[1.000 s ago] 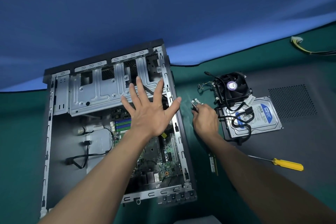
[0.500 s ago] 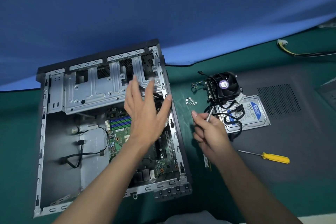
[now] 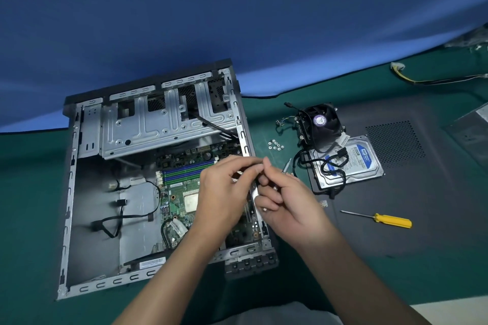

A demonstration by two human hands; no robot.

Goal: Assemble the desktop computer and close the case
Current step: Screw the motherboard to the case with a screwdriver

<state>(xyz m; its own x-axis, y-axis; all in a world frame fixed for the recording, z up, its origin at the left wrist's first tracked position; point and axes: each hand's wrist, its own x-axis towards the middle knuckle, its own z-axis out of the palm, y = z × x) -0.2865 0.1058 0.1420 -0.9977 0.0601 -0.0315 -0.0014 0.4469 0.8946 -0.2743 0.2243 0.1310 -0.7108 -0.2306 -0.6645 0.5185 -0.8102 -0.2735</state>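
The open computer case [image 3: 70, 192] lies on its side with the green motherboard [image 3: 179, 192] inside. My hands meet over its right rail. My right hand [image 3: 287, 200] is closed around a slim silver screwdriver [image 3: 286, 166] whose tip points up and away. My left hand [image 3: 224, 192] pinches its fingertips against my right thumb; anything between them is too small to see. A small heap of screws [image 3: 276, 144] lies just right of the case. Further right are the cooler fan [image 3: 320, 124] and a hard drive [image 3: 361, 163] with black cables on it.
The dark grey side panel [image 3: 422, 192] lies flat at the right under the drive, with a yellow-handled screwdriver [image 3: 390, 220] on it. A yellow-wired power connector [image 3: 396, 67] lies at the far right. A blue cloth hangs behind the green table [image 3: 26, 192].
My left hand, spread open above the case, has closed and dropped to meet my right hand. My right hand left the screws, lifting the silver screwdriver toward the case rail.
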